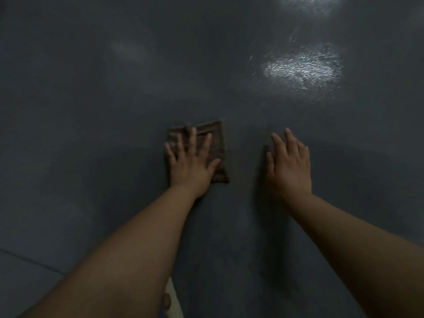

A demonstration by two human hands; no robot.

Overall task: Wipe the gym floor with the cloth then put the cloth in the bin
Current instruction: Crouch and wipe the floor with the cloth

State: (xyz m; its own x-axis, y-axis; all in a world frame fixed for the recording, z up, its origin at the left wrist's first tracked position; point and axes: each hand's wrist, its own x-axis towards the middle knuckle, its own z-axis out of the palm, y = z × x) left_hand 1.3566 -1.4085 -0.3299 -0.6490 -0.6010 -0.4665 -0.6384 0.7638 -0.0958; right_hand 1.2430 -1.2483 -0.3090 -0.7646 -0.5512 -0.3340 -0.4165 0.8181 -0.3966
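Note:
A folded brown cloth [218, 143] lies flat on the dark grey gym floor [114, 99] in the middle of the head view. My left hand [191, 164] presses on the cloth with its fingers straight and spread, covering its left half. To the right, my right hand [290, 164] is held flat with straight fingers on or just above the bare floor, apart from the cloth. No bin is in view.
Light glints off a shiny, wet-looking patch [300, 67] of floor at the upper right. A floor seam [32, 260] runs across the lower left corner. A pale strip [174, 299] shows at the bottom between my forearms.

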